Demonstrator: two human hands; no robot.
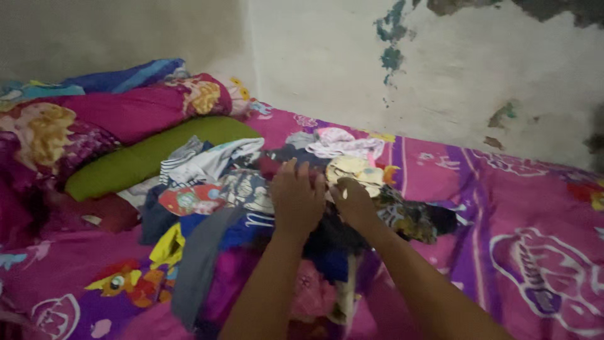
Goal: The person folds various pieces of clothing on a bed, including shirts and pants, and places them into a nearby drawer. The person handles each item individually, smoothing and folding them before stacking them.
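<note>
Two bare arms reach over the bed's near edge into a heap of mixed clothes mid-bed. Left hand lies flat, fingers spread, on a dark garment; right hand pinches a pale yellow piece. Farther back, a green pillow and rolled magenta blanket sit by the wall.

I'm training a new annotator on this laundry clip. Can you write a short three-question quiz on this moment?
1. True or false: both hands rest on the clothes pile.
2. What colour is the long pillow left of the pile?
3. Which hand touches the pale yellow garment: A left hand, B right hand?

Key: 1 true; 2 green; 3 B.
</note>
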